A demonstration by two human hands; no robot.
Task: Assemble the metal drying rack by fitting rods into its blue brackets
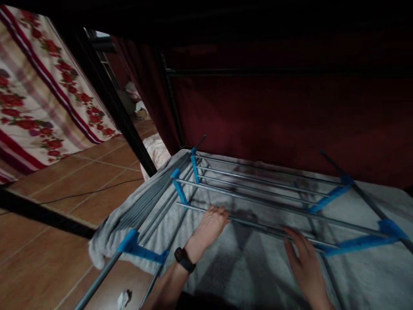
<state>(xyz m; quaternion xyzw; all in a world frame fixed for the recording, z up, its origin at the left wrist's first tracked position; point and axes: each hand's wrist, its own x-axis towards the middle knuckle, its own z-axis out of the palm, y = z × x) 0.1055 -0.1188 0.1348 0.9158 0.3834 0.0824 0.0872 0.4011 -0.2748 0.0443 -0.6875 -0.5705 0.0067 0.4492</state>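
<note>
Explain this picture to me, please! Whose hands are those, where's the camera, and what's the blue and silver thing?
There's no machine here, just one person's two bare hands. The camera is worn on that person's head, looking forward and down. The blue and silver thing is a rack of thin metal rods with blue joints. It stands on a grey blanket. The left hand, wearing a dark watch, is closed around one rod. The right hand is open near the rods farther right; I can't tell whether it touches. Behind hangs dark red cloth.
</note>
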